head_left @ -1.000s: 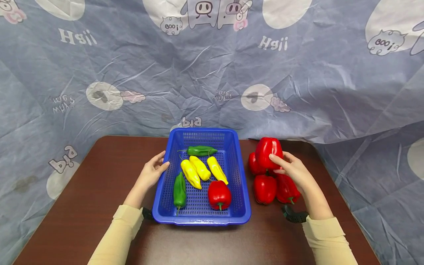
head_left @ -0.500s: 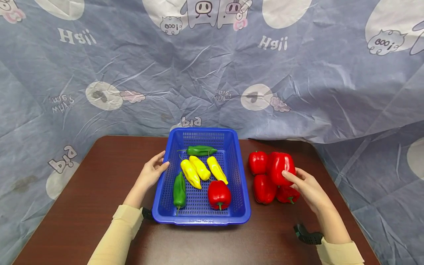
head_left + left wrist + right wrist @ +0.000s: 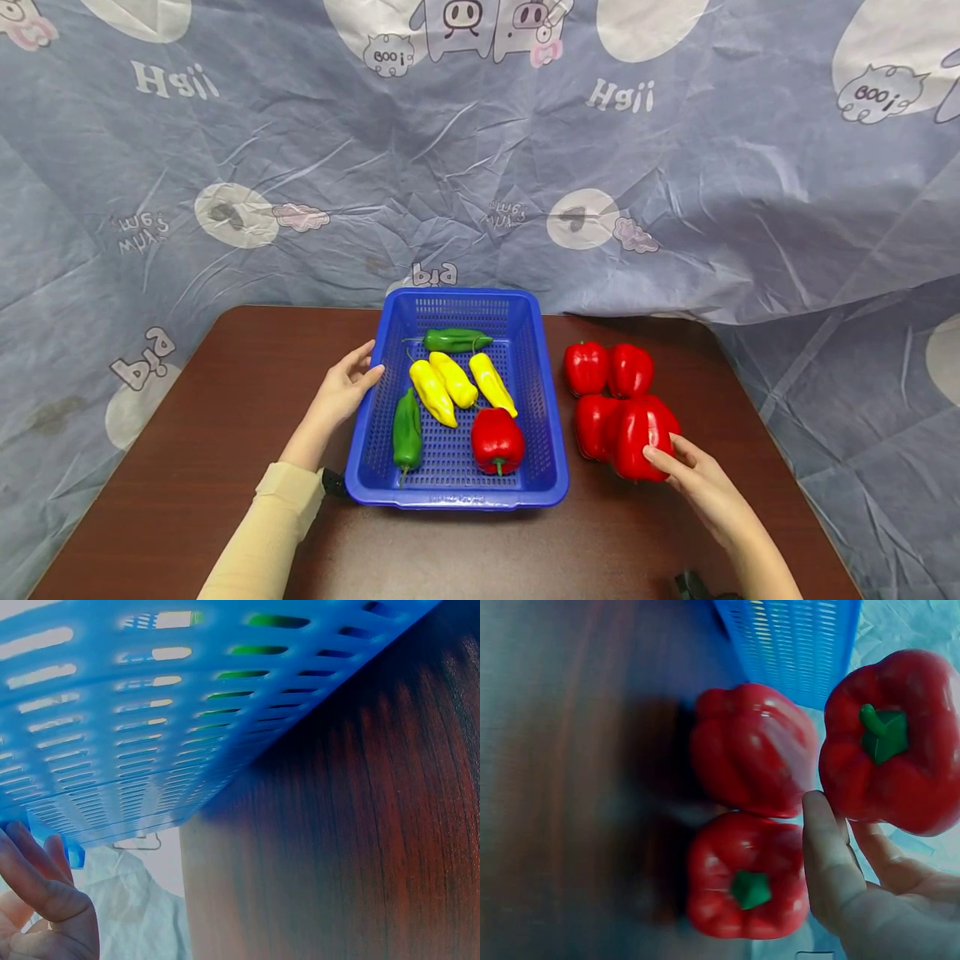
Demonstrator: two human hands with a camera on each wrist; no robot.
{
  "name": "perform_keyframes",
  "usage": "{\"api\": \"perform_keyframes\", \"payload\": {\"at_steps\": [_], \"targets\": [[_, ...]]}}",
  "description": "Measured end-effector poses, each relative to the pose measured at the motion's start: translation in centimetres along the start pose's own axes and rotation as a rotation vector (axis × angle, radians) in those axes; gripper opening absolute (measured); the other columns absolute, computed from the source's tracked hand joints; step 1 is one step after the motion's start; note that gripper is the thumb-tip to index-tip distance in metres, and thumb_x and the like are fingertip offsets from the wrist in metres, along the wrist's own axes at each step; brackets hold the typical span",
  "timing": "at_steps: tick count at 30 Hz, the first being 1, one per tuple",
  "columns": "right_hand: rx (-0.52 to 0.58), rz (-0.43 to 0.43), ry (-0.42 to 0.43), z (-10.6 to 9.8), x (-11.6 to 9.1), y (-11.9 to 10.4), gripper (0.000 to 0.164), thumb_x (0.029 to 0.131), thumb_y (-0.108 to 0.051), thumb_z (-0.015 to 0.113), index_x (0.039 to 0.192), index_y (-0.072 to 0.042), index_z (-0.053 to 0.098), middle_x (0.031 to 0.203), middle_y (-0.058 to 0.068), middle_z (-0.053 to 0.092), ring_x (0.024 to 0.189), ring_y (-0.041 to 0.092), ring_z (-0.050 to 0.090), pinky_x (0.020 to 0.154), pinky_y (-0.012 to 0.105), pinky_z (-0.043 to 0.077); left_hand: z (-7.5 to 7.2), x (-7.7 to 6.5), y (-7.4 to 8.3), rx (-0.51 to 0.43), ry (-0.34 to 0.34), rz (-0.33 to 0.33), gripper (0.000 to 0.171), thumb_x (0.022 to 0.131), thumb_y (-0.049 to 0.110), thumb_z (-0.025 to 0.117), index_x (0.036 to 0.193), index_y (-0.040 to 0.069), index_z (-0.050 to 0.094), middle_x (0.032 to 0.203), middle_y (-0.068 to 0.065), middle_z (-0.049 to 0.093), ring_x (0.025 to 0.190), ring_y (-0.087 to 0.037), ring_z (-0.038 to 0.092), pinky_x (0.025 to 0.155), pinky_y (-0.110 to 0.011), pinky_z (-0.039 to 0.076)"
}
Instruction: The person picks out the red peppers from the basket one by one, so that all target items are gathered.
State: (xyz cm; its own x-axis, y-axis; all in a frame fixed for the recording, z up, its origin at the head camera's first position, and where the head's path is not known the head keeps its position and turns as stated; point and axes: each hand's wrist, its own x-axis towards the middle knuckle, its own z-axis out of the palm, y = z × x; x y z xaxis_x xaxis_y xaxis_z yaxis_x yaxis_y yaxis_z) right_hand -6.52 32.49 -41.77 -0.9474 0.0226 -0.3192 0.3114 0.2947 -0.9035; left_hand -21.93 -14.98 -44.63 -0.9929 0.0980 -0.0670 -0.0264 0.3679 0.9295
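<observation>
My right hand (image 3: pixel 701 479) grips a red bell pepper (image 3: pixel 637 442), thumb on its near side. In the right wrist view this pepper (image 3: pixel 930 742) hangs above two others, its green stem toward the camera. Lower down, one red pepper (image 3: pixel 754 754) lies on its side and another red pepper (image 3: pixel 742 889) shows its stem. In the head view, the held pepper partly covers the red peppers beneath it. My left hand (image 3: pixel 343 390) holds the left rim of a blue plastic basket (image 3: pixel 360 454), thumb over the edge and fingers outside.
Inside the basket are yellow peppers (image 3: pixel 431 396), a green pepper (image 3: pixel 407 433) on the left, another green pepper (image 3: pixel 453 340) at the back, and a red bell pepper (image 3: pixel 497 442). More red peppers (image 3: pixel 587 367) stand right of it on the brown table (image 3: pixel 225 400). A patterned cloth (image 3: pixel 450 167) hangs behind.
My right hand has carried the red bell pepper toward the table's front and slightly right, from over the rear peppers to over the front ones. The left hand and basket stay put.
</observation>
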Motion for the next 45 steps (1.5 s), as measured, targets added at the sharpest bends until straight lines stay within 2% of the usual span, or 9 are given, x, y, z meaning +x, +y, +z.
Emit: {"api": "perform_keyframes", "payload": {"at_steps": [5, 13, 28, 40, 45], "targets": [[0.031, 0.021, -0.013, 0.5, -0.4, 1.4, 0.061, 0.101, -0.030, 0.053, 0.147, 0.005, 0.032, 0.120, -0.007, 0.057, 0.103, 0.000, 0.059, 0.088, 0.014, 0.047, 0.0, -0.1, 0.1, 0.006, 0.005, -0.001, 0.059, 0.100, 0.018, 0.059, 0.153, 0.007, 0.035, 0.126, -0.021, 0.055, 0.070, -0.007, 0.055, 0.064, -0.021, 0.052], [0.036, 0.041, -0.041, 1.4, -0.8, 2.8, 0.060, 0.099, -0.027, 0.056, 0.145, 0.005, 0.035, 0.123, -0.003, 0.058, 0.107, -0.002, 0.058, 0.089, 0.015, 0.047, 0.1, 0.0, 0.1, 0.003, 0.004, -0.003, 0.059, 0.100, 0.019, 0.060, 0.153, 0.008, 0.036, 0.126, -0.021, 0.056, 0.072, -0.007, 0.056, 0.065, -0.021, 0.052], [0.026, 0.035, -0.059, 2.2, -0.4, 4.3, 0.057, 0.096, -0.022, 0.060, 0.141, 0.007, 0.041, 0.114, -0.003, 0.065, 0.103, 0.002, 0.059, 0.088, 0.019, 0.046, 0.0, 0.1, 0.1, 0.003, 0.005, -0.017, 0.060, 0.100, 0.021, 0.059, 0.153, 0.009, 0.035, 0.126, -0.020, 0.056, 0.075, -0.008, 0.057, 0.067, -0.020, 0.052], [-0.062, 0.069, -0.073, 2.4, -0.3, 4.8, 0.066, 0.093, -0.025, 0.065, 0.144, 0.007, 0.039, 0.132, 0.014, 0.059, 0.105, 0.001, 0.059, 0.089, 0.021, 0.045, 0.1, 0.1, 0.1, -0.008, 0.001, -0.024, 0.060, 0.100, 0.020, 0.060, 0.153, 0.010, 0.036, 0.126, -0.020, 0.056, 0.075, -0.008, 0.057, 0.067, -0.020, 0.053], [-0.052, 0.068, -0.066, 2.6, -0.3, 4.9, 0.065, 0.093, -0.023, 0.066, 0.143, 0.008, 0.039, 0.130, 0.014, 0.061, 0.103, 0.000, 0.060, 0.087, 0.020, 0.047, 0.1, 0.1, 0.1, -0.022, -0.004, -0.031, 0.060, 0.100, 0.020, 0.060, 0.153, 0.010, 0.035, 0.129, -0.021, 0.056, 0.076, -0.006, 0.058, 0.068, -0.020, 0.053]]}}
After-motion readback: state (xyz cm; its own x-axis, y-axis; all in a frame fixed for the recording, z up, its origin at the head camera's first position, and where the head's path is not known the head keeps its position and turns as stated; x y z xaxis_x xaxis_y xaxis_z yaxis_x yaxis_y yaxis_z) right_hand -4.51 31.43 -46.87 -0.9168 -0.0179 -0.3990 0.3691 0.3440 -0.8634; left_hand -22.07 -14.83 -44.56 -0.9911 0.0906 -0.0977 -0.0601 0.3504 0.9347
